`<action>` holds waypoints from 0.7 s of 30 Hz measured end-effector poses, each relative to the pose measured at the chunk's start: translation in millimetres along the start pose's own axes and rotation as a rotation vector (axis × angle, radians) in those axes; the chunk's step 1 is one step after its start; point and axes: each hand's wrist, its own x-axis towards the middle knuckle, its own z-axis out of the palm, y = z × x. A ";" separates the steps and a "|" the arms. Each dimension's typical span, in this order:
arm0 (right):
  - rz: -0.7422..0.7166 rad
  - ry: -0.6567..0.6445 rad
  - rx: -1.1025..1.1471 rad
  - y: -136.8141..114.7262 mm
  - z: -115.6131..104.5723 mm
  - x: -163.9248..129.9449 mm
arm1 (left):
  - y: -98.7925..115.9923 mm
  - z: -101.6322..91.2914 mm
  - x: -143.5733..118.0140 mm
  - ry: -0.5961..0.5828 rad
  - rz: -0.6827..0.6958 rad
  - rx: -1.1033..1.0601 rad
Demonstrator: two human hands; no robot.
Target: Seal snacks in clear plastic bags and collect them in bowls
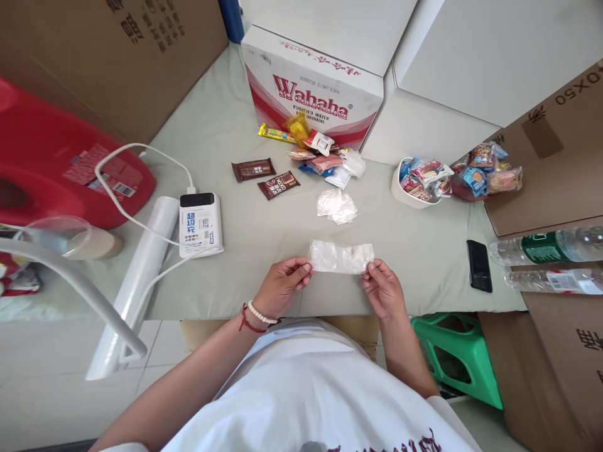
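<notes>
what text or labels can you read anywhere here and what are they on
"Wahaha" and "PURIFIED WATER", upside-down small print unreadable: red and white cardboard carton
"COCOA", reads sideways: brown snack wrapper
"0X50": brown cardboard box
Chinese characters, too small to read: white power bank
Labels blurred: clear water bottle with green label, red plastic container
No print: clear plastic bag held by left hand and right hand

Red container (28,157) cut off left
</notes>
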 end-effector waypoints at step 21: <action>-0.091 -0.090 -0.104 -22.1 31.5 2.6 | 12.7 -12.5 -9.0 -0.034 0.138 0.080</action>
